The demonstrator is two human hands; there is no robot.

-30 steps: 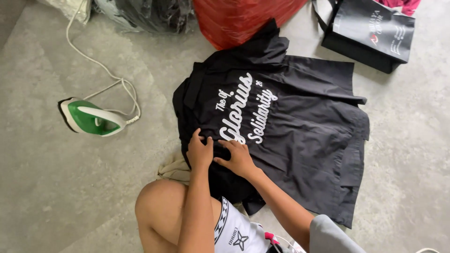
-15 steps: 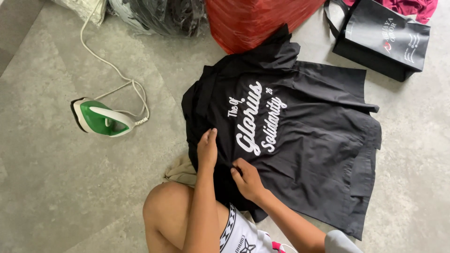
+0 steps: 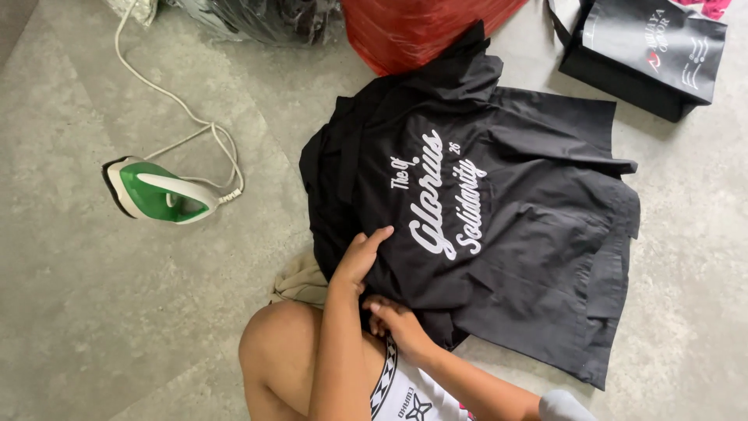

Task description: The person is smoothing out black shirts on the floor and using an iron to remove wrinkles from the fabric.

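A black shirt with white script lettering lies back-up on the grey floor, collar toward the far side. My left hand rests flat on its near left part, fingers stretched toward the lettering. Closer to my body, my right hand has its fingers curled on the shirt's near hem, just beside my bare knee. Part of the hem is hidden under my hands.
A green and white iron lies on the floor at left, its white cord trailing away. A red bag, a dark plastic bag and a black tote bag sit beyond the shirt. Beige cloth peeks from under it.
My right hand has slid off the shirt's back toward my body, down to the near hem. My left hand stays flat on the shirt.
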